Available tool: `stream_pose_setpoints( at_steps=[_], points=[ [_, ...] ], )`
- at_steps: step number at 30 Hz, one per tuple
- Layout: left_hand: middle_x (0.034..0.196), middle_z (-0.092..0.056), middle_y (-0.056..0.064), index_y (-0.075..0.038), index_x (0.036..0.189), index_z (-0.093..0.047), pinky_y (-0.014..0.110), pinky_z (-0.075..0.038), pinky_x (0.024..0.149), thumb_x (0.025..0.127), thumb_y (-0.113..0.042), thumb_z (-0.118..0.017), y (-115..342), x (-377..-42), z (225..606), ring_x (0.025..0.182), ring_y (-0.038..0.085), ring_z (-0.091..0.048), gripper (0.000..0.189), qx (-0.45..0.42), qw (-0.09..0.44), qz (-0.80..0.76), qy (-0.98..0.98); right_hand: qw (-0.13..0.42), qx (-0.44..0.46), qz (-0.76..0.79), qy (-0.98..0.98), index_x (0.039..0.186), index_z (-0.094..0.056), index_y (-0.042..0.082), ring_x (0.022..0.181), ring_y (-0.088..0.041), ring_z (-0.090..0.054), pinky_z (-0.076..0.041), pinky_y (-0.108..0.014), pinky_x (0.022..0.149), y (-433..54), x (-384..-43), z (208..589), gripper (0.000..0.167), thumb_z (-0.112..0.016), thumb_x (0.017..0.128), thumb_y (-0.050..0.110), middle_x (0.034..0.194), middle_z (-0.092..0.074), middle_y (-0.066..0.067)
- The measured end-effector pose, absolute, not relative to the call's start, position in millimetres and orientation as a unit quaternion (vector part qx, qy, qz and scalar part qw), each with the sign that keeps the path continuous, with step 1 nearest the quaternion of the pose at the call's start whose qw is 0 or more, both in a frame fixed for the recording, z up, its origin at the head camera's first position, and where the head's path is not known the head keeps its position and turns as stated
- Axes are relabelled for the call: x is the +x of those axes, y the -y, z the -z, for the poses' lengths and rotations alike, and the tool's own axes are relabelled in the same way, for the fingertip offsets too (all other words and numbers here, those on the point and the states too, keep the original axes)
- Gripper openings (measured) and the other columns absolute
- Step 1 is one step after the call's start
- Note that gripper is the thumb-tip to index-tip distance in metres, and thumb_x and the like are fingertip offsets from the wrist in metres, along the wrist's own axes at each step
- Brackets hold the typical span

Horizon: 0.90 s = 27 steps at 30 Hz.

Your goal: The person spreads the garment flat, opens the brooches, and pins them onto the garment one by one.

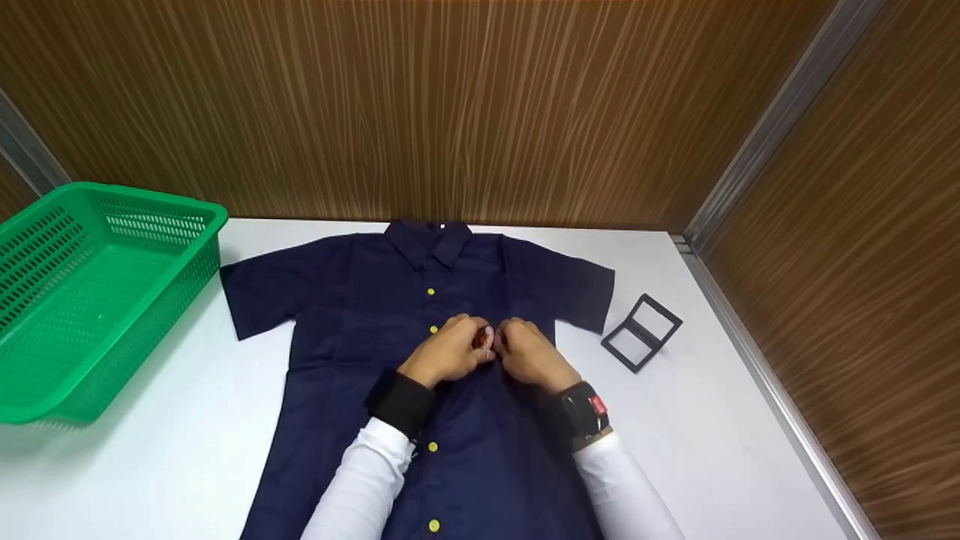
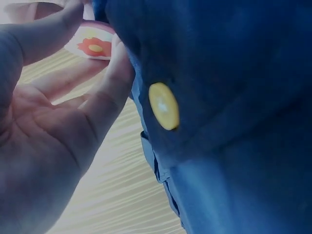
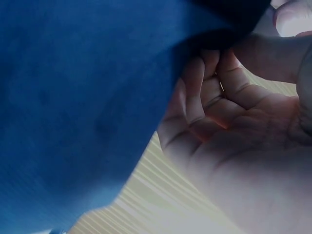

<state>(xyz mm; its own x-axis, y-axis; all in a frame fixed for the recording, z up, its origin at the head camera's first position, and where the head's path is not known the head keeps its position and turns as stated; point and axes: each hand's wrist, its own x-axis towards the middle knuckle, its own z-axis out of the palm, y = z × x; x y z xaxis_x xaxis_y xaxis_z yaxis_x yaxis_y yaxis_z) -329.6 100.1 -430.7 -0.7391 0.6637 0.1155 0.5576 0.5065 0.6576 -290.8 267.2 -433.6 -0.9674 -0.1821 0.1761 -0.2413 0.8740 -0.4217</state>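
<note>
Small rounded pink-edged patch w/ red-yellow motif (image 1: 487,337) is pinched at its rim by L hand (image 1: 448,352), prob. so its face stays uncovered, over chest of navy short-sleeved cloth shirt (image 1: 337,300), spread flat prob. for easy reach. R hand (image 1: 534,357): fingertips hidden, grip can't be told. Shirt hem's cut off.

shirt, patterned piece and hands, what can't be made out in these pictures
Lower end of the shirt: head view, cut off by the bottom edge.
Part of the patterned piece: left wrist view, hidden by the left hand.
What the right hand grips, if anything: right wrist view, shirt obscures the fingertips.
</note>
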Motion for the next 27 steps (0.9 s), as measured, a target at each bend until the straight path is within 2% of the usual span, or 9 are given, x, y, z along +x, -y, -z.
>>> stream_pose_setpoints(
  at_steps=[5, 10, 14, 21, 27],
  points=[
    [0.110, -0.066, 0.017, -0.001, 0.114, -0.070, 0.045, -0.052, 0.094, 0.094, -0.012, -0.074, -100.3, -329.4, 429.7, 0.105, 0.028, -0.060, 0.023, 0.347, 0.083, -0.358, -0.863, 0.056, 0.106, -0.223, 0.968, 0.076, -0.059, 0.003, 0.079, -0.035, -0.063, -0.052, -0.050, 0.076, -267.3, -290.9, 433.1, 0.022, -0.058, 0.099, 0.006, 0.078, -0.061, -0.012],
    [0.110, -0.065, 0.017, 0.000, 0.117, -0.069, 0.044, -0.053, 0.093, 0.095, -0.012, -0.074, -100.1, -329.2, 429.4, 0.103, 0.028, -0.061, 0.025, 0.351, 0.080, -0.355, -0.863, 0.049, 0.104, -0.218, 0.969, 0.078, -0.060, 0.002, 0.087, -0.043, -0.066, -0.052, -0.055, 0.082, -267.0, -291.1, 432.2, 0.018, -0.060, 0.096, 0.005, 0.086, -0.065, -0.019],
    [0.111, -0.066, 0.017, 0.001, 0.119, -0.069, 0.044, -0.052, 0.094, 0.095, -0.012, -0.073, -100.2, -330.2, 429.9, 0.105, 0.029, -0.062, 0.027, 0.353, 0.081, -0.355, -0.862, 0.042, 0.102, -0.211, 0.971, 0.080, -0.060, 0.002, 0.092, -0.046, -0.065, -0.051, -0.056, 0.086, -267.0, -291.0, 432.2, 0.015, -0.060, 0.095, 0.004, 0.089, -0.064, -0.020],
    [0.099, -0.068, 0.012, -0.001, 0.109, -0.070, 0.035, -0.052, 0.083, 0.095, -0.009, -0.073, -99.9, -333.6, 430.4, 0.091, 0.021, -0.063, 0.017, 0.368, 0.093, -0.378, -0.844, 0.036, 0.109, -0.197, 0.974, 0.085, -0.061, -0.002, 0.097, -0.050, -0.063, -0.050, -0.059, 0.091, -267.9, -290.5, 432.1, 0.008, -0.061, 0.092, 0.002, 0.094, -0.065, -0.024],
    [0.101, -0.068, 0.013, -0.003, 0.108, -0.070, 0.038, -0.052, 0.088, 0.095, -0.011, -0.074, -92.4, -336.0, 428.2, 0.098, 0.028, -0.064, 0.016, 0.360, 0.097, -0.386, -0.844, 0.026, 0.102, -0.232, 0.967, 0.083, -0.062, 0.003, 0.092, -0.035, -0.063, -0.051, -0.050, 0.090, -271.2, -292.5, 431.3, 0.011, -0.059, 0.094, 0.000, 0.087, -0.062, -0.013]
  ],
)
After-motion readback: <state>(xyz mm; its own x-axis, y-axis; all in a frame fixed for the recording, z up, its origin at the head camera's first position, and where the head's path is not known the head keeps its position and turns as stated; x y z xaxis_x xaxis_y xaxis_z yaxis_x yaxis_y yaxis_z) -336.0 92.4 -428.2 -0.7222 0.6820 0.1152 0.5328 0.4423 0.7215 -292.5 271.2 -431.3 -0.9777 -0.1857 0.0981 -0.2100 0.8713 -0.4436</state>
